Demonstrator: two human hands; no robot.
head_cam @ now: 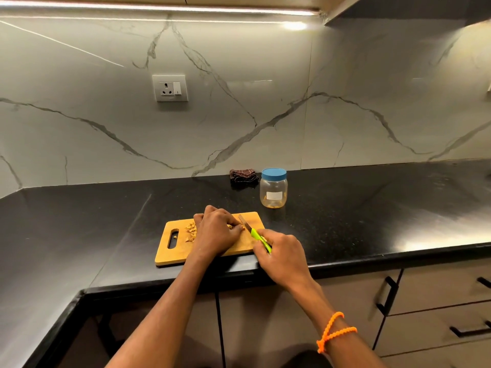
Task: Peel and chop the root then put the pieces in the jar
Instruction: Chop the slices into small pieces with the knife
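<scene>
the left hand is pinning a small root piece under curled fingertips on the wooden cutting board. the right hand is gripping the green-handled knife, blade just beside those fingertips. chopped pieces are lying behind the left fingers; the lidded jar is standing beyond the blade tip.

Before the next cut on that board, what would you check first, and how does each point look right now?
1. Knife gripped firmly: ok, the right hand wraps the green handle.
2. Root held steady: cannot tell, the left hand covers it; only a bit shows at the fingertips.
3. Fingers away from the blade: cannot tell, the left fingertips sit very close to it.
4. Board stable: not ok, its near edge sits at the counter's edge.
5. Room for cut pieces: ok, they are piled to the left on the board.
6. Jar ready to fill: not ok, its blue lid is on.
</scene>
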